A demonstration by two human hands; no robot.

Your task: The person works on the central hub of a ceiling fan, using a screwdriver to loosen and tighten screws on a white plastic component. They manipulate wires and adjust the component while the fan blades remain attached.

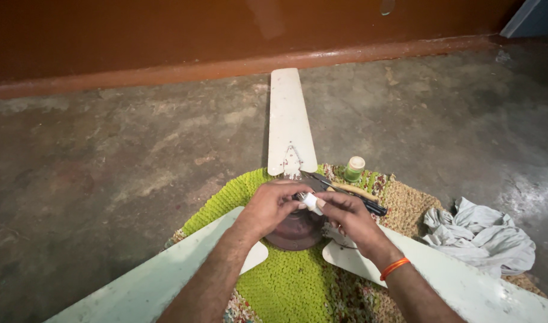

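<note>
Three white blades of a ceiling fan spread out across the floor (pixel 106 155), and the fan lies flat so its brown motor hub (pixel 295 230) faces up within easy reach of both hands. The left blade (pixel 154 281) runs off toward the lower left corner of the view; it rests partly on the green and multicoloured mat (pixel 286 281), which cushions the hub and keeps it off the bare concrete. The left hand (pixel 271 206) comes in over that blade, fingers curled and pressed together at the tips, pinching a small white piece (pixel 311 201) right above the hub. I cannot tell what the piece is; it looks like a short wrapped or capped end. The far blade (pixel 289 119) points straight away toward the red-brown wall (pixel 166 36), clear of the arms. The right hand (pixel 345 215), with an orange band (pixel 394 268) at the wrist, meets the left from the other side, thumb and fingertips closed on the same white piece, so the two hands steady it between them. Just behind the hands a pair of dark-handled pliers (pixel 351 197) lies on the mat, close enough to grab. A small green bottle with a pale cap (pixel 353 169) stands upright at the mat's far edge. The right blade (pixel 465 281) passes under the right forearm, and a crumpled grey cloth (pixel 483 236) sits on the floor off the mat's right edge.
</note>
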